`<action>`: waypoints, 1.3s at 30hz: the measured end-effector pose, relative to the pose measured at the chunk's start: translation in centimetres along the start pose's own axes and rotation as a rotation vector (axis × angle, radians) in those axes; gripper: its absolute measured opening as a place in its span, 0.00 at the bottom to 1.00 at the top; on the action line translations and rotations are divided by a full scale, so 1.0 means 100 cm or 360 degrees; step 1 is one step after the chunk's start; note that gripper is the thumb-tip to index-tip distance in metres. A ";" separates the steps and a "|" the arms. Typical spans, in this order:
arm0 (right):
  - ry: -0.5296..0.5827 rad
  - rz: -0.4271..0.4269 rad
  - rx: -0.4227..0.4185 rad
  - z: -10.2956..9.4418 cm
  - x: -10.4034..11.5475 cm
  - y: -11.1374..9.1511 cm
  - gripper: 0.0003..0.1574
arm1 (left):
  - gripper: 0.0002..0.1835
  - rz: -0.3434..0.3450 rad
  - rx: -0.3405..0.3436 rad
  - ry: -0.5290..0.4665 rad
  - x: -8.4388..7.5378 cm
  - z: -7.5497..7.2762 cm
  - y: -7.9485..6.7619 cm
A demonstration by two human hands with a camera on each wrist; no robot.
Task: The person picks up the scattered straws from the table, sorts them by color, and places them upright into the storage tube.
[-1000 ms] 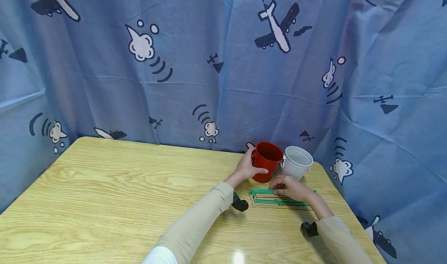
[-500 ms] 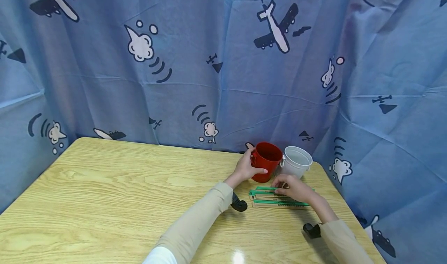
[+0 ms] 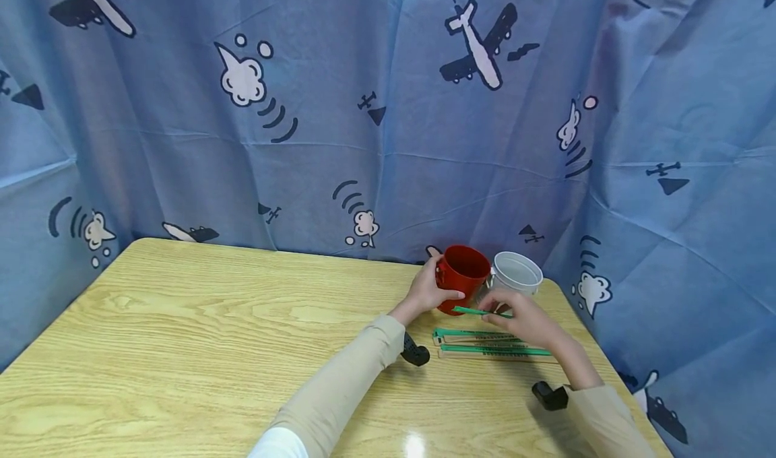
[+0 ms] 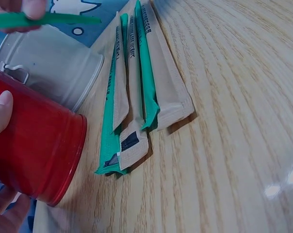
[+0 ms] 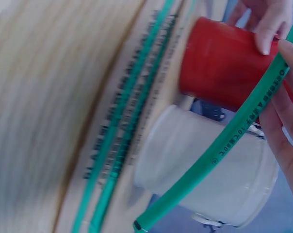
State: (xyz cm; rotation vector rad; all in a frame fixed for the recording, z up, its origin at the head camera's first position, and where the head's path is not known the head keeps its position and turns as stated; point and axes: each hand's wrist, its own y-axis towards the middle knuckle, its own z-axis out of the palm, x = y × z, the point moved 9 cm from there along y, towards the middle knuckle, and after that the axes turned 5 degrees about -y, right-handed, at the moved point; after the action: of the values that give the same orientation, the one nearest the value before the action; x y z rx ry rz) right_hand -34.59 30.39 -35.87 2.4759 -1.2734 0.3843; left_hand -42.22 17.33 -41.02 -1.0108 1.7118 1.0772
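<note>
My left hand point(image 3: 426, 291) grips the side of a small red bucket point(image 3: 463, 284), thumb across its front. My right hand point(image 3: 524, 318) pinches a slim green paper-wrapped packet point(image 3: 465, 310), raised above the table in front of the buckets. In the right wrist view black print runs along this green packet point(image 5: 224, 145), which passes in front of both buckets. Several similar slim packets, green and brown, lie side by side below my hands; one brown packet point(image 4: 170, 92) lies at the outer side of the row. A small white bucket point(image 3: 518, 269) stands right of the red one, partly behind my right hand.
The wood-grain table point(image 3: 212, 337) extends to the left and front. A blue curtain point(image 3: 339, 108) with airplane prints hangs behind it and along the sides. Black wrist-camera mounts point(image 3: 415, 354) jut from under both sleeves.
My right hand has lifted the green packet off the row and up toward the buckets. My left hand has stayed on the red bucket.
</note>
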 end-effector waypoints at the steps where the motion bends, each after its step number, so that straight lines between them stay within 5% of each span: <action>1: 0.0002 -0.0001 -0.0021 -0.003 0.003 0.000 0.08 | 0.44 -0.0005 0.0001 0.0002 0.001 0.000 0.000; 10: 0.0076 -0.0097 -0.0319 -0.041 0.024 -0.002 0.10 | 0.45 0.0003 0.0005 -0.0021 -0.002 0.002 -0.001; 16: 0.0004 -0.0045 -0.0527 -0.067 0.033 -0.004 0.11 | 0.45 -0.0022 0.0013 -0.0023 -0.002 0.003 -0.001; 39: 0.0194 -0.0009 -0.1001 -0.126 0.055 0.014 0.12 | 0.45 -0.0025 0.0002 -0.0043 -0.006 0.001 -0.002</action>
State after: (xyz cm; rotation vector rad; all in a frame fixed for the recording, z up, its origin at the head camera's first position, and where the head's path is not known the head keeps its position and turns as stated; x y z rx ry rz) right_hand -33.76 30.70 -22.03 1.8944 -1.1203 0.1022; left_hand -41.83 17.49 -40.59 -1.0028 1.6801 1.0749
